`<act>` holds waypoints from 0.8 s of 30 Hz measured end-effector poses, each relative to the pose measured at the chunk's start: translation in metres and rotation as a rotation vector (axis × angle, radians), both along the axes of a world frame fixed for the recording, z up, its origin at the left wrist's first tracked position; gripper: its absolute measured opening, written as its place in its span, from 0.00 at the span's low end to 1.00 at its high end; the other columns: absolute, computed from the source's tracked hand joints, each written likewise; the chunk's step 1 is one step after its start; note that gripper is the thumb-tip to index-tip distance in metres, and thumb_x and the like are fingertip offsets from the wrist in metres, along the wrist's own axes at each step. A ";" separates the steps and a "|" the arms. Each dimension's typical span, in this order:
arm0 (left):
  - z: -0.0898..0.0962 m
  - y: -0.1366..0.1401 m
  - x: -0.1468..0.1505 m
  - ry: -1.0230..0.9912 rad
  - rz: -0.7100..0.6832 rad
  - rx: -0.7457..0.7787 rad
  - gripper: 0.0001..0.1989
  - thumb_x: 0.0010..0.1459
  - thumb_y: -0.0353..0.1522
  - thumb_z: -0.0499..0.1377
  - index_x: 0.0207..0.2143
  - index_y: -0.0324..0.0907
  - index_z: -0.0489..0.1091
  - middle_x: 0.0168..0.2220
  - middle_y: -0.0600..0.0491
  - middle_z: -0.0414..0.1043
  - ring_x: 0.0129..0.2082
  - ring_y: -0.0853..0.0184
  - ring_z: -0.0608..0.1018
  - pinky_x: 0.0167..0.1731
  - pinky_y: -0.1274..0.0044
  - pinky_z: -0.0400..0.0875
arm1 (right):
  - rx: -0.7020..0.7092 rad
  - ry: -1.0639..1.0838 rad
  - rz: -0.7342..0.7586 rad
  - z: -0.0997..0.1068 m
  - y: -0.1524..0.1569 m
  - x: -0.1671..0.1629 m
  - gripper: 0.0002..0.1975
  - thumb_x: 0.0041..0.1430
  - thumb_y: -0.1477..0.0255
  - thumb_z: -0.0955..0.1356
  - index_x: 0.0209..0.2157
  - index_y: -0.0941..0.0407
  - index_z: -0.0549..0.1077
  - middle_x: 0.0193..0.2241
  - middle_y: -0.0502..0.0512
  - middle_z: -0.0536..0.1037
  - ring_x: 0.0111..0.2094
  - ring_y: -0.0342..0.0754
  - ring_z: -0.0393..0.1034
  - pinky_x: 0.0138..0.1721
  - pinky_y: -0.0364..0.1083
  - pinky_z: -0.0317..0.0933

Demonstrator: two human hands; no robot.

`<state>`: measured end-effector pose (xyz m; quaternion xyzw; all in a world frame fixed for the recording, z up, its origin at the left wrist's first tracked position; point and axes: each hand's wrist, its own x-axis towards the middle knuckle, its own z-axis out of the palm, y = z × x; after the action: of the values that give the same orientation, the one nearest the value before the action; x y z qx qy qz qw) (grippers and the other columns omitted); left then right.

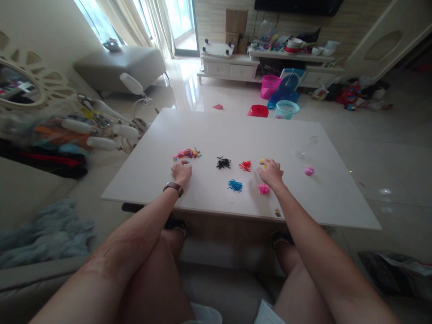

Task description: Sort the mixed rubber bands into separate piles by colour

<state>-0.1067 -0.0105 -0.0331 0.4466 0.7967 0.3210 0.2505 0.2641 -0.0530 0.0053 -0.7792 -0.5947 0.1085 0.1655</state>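
My left hand (pixel 182 172) is at the near edge of a mixed-colour pile of small rubber bands (pixel 189 154), its fingers drawn together. Anything between those fingertips is too small to make out. Over some yellow bands (pixel 263 163) rests my right hand (pixel 272 172), fingers curled down and partly covering them; what it pinches is hidden. Between the hands lie separate piles of black bands (pixel 223 163), red bands (pixel 245 166) and blue bands (pixel 235 185). Pink bands (pixel 263 189) sit just below my right hand.
On the white table (pixel 209 130), a pink round object (pixel 308 170) and a clear transparent item (pixel 307 147) lie to the right. A small yellow figure (pixel 277 212) is by the near edge. Beyond the table stand a red stool (pixel 258 110) and a light-blue basket (pixel 286 109).
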 end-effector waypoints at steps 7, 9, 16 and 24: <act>0.004 -0.001 0.011 0.120 -0.067 -0.134 0.32 0.50 0.35 0.63 0.59 0.47 0.69 0.64 0.40 0.62 0.64 0.42 0.60 0.60 0.52 0.57 | 0.008 0.019 0.031 0.007 -0.005 -0.012 0.16 0.57 0.65 0.66 0.46 0.52 0.78 0.62 0.58 0.69 0.61 0.63 0.57 0.57 0.64 0.57; 0.003 0.000 0.014 0.147 -0.095 -0.182 0.32 0.51 0.35 0.63 0.61 0.48 0.68 0.67 0.43 0.58 0.66 0.43 0.59 0.62 0.53 0.55 | 0.003 0.012 0.036 0.008 -0.006 -0.015 0.16 0.58 0.65 0.66 0.45 0.52 0.78 0.62 0.57 0.69 0.61 0.62 0.57 0.57 0.64 0.57; 0.000 0.001 0.016 0.167 -0.119 -0.178 0.27 0.52 0.34 0.63 0.56 0.46 0.71 0.68 0.45 0.58 0.67 0.46 0.59 0.63 0.57 0.55 | -0.011 -0.010 0.063 0.009 -0.009 -0.021 0.15 0.59 0.64 0.65 0.44 0.51 0.78 0.61 0.56 0.69 0.60 0.61 0.58 0.56 0.62 0.58; -0.002 0.006 0.008 0.165 -0.096 -0.120 0.26 0.50 0.35 0.63 0.53 0.44 0.72 0.62 0.43 0.67 0.63 0.47 0.66 0.57 0.59 0.62 | -0.011 0.008 0.067 0.010 -0.009 -0.025 0.12 0.59 0.65 0.65 0.41 0.51 0.78 0.60 0.55 0.70 0.61 0.60 0.58 0.57 0.62 0.57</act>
<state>-0.0984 -0.0046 -0.0351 0.4933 0.8101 0.2227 0.2255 0.2391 -0.0625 0.0153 -0.7593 -0.6192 0.1205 0.1600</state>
